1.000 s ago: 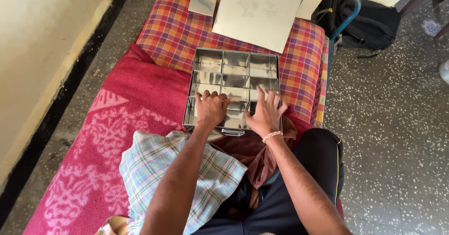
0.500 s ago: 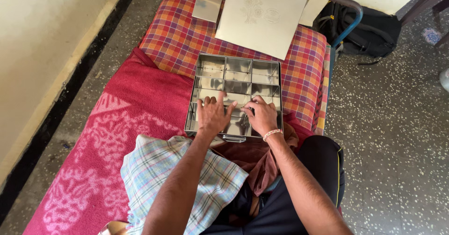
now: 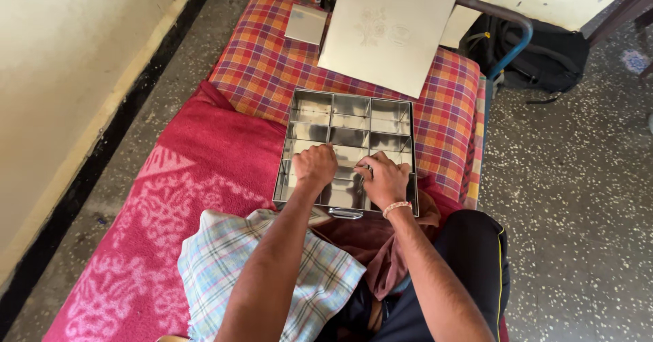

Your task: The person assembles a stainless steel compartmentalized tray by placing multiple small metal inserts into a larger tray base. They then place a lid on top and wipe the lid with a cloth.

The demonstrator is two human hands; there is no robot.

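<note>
**Both hands working inside the steel compartment box**

Both hands are pressing down into the near row of the steel box (image 3: 345, 127) — I'm seeing the left hand (image 3: 315, 167) curled into a loose fist, the right hand (image 3: 383, 177) bent with fingertips tucked in; whether either is gripping anything I cannot tell. That box is lying on the checked bedcover (image 3: 262, 66) of the bed, its flat lid (image 3: 388, 29) propped beyond it. I'm also noting a pale checked cloth (image 3: 224, 260) draped over the lap.
</note>
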